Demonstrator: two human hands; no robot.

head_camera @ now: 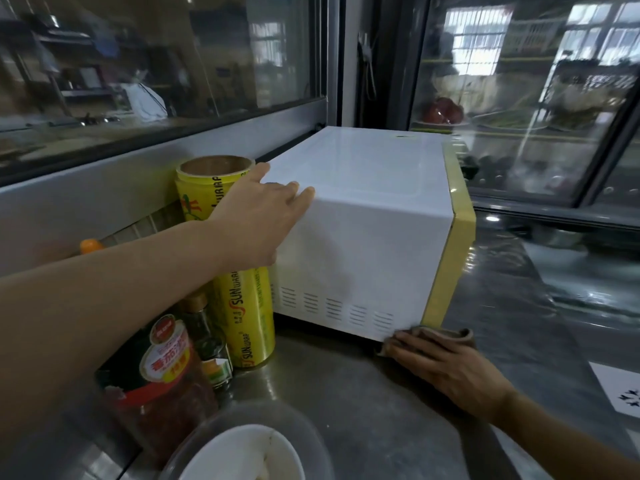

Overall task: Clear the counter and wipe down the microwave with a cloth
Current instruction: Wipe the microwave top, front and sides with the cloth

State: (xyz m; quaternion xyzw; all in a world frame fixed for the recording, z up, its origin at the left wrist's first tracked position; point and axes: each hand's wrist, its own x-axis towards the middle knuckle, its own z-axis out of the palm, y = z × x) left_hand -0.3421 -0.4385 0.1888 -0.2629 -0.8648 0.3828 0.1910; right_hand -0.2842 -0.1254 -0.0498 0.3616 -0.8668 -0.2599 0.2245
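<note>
A white microwave with a pale yellow front edge stands on the steel counter. My left hand rests flat on its top left edge, fingers straight. My right hand presses a brown cloth against the counter at the microwave's lower front corner, below the row of vent slots. Most of the cloth is hidden under my fingers.
Left of the microwave stand a tall yellow cling-wrap roll, a dark sauce bottle, a red-labelled jar and an orange-capped bottle. A white bowl sits at the near edge. A glass display fridge stands behind.
</note>
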